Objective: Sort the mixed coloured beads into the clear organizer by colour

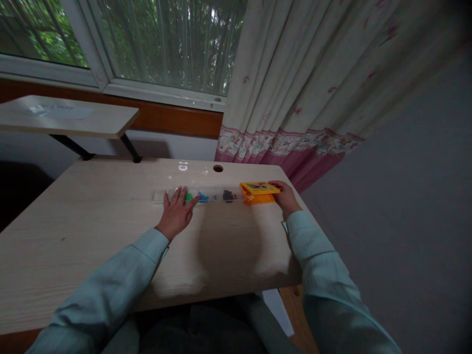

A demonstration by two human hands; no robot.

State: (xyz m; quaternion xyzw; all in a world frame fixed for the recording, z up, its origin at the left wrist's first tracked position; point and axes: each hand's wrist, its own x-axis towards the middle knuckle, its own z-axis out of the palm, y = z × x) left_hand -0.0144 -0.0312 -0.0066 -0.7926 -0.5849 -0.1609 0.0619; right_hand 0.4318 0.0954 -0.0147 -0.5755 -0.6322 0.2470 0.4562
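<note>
A row of clear plastic compartments lies across the desk, with small green pieces, blue pieces and dark pieces in separate sections. My left hand rests over the left part of the row, its fingers spread near the green and blue pieces. At the row's right end stands an orange box with a yellow printed lid tilted partly up. My right hand grips the lid at its right edge, fingers partly hidden. Some small pieces show in the box's left side.
The wooden desk has a round cable hole near its back edge. A raised shelf on black legs stands at the back left. A curtain hangs behind the desk's right side, beside a window.
</note>
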